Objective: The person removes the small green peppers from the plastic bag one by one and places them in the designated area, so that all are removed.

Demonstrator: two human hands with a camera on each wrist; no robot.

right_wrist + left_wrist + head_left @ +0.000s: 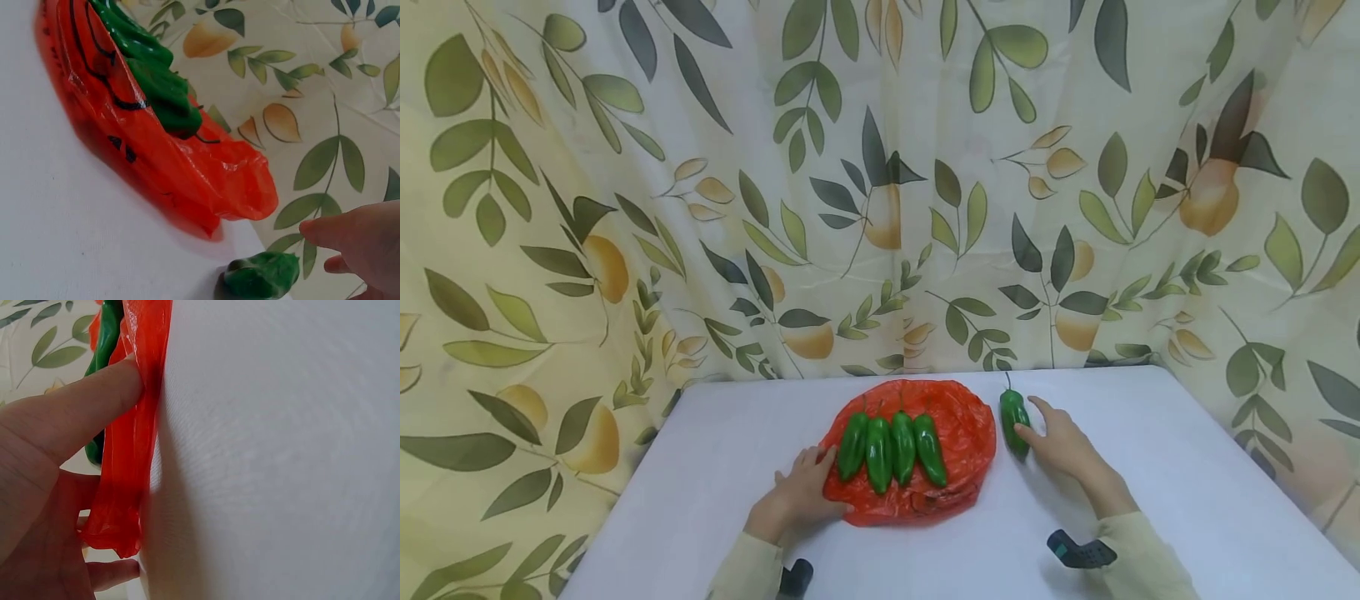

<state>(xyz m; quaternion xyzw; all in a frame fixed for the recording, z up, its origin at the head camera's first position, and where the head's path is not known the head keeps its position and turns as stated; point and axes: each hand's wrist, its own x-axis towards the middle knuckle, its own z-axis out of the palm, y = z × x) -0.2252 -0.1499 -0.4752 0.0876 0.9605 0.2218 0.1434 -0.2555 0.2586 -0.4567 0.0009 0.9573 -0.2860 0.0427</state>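
Several glossy green chili peppers [880,446] lie side by side on a red plastic bag [966,442] spread on the table. My left hand [805,487] rests at the bag's left edge with fingers apart. In the left wrist view its straight thumb [94,403] touches the red plastic, while the other fingers extend beside the bag's edge. A single green chili pepper [1015,421] lies right of the bag, stem pointing away. My right hand [1063,446] is just right of it, thumb and fingers spread; the right wrist view shows the fingertips apart from this pepper [262,275].
All of this lies on a white-covered table [715,433]. A curtain [902,208] printed with leaves and fruit hangs behind the far edge. Black marks show on the bag's side in the right wrist view. Dark devices [1078,552] are strapped at both wrists.
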